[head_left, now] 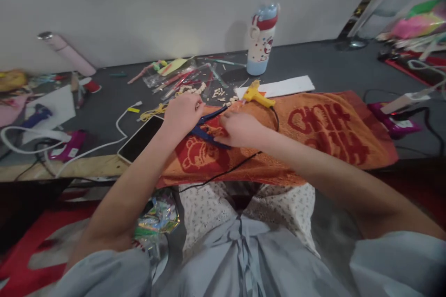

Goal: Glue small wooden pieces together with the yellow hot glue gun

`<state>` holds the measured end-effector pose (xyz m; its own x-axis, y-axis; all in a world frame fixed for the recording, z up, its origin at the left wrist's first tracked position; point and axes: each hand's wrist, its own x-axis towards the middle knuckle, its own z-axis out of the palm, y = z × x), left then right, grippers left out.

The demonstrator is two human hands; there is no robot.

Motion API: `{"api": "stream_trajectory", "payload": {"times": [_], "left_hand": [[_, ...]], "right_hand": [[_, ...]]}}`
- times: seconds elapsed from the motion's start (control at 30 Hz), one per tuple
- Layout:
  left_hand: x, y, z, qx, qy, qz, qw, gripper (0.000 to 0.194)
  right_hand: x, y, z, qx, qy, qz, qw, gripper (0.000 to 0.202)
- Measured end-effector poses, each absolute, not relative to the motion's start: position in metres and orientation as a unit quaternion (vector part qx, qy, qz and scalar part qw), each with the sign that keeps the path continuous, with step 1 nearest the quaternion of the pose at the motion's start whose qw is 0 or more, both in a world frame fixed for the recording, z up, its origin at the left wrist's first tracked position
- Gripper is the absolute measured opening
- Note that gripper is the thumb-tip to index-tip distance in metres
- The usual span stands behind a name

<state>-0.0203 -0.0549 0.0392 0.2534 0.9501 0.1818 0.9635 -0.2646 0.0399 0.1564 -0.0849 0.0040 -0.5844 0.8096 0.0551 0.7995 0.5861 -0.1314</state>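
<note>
Over the left part of an orange towel [313, 125], my left hand [184, 110] is closed, with its fingers curled; what it may hold is hidden. My right hand [239, 126] lies to the right of it, fingers bent at the handles of dark blue pliers [205, 134]. The pliers lie between the two hands, handles spread. Just behind my right hand rests a yellow glue gun [258, 95] on the towel's back edge. Small pale wooden pieces [219, 93] are scattered behind the hands.
A black phone [141, 139] lies left of the towel, beside a white cable [120, 125]. Behind stand a blue and white bottle [261, 41] and a leaning pink bottle [71, 54]. A white strip [291, 86] lies behind the towel. Purple power blocks [68, 145] sit at both sides.
</note>
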Motion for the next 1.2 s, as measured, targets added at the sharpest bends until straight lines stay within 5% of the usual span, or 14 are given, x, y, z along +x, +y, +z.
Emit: {"api": "stream_trajectory", "payload": {"times": [0.23,0.5,0.67,0.8,0.97,1.2], "left_hand": [[-0.079,-0.105,0.028,-0.762,-0.635,-0.127,-0.003,0.027],[-0.055,-0.142,-0.012,-0.718,-0.618,-0.186,-0.262,0.023],[-0.043,-0.141,-0.038,-0.664,-0.645,-0.255,-0.28,0.037],[-0.041,-0.139,-0.044,-0.662,-0.636,-0.257,-0.302,0.021],[-0.035,-0.14,-0.046,-0.553,-0.596,-0.322,-0.486,0.013],[-0.039,-0.151,-0.025,-0.349,-0.481,-0.373,-0.713,0.031]], "right_hand": [[0.129,-0.072,-0.012,-0.402,-0.912,0.021,0.078,0.072],[0.135,-0.007,-0.019,-0.409,-0.912,0.009,-0.031,0.032],[0.128,0.004,-0.025,-0.397,-0.917,0.001,-0.046,0.03],[0.123,0.0,-0.019,-0.394,-0.918,-0.014,-0.05,0.029],[0.116,-0.018,0.001,-0.406,-0.912,-0.041,-0.046,0.034],[0.119,-0.054,0.016,-0.409,-0.91,-0.055,-0.041,0.054]]}}
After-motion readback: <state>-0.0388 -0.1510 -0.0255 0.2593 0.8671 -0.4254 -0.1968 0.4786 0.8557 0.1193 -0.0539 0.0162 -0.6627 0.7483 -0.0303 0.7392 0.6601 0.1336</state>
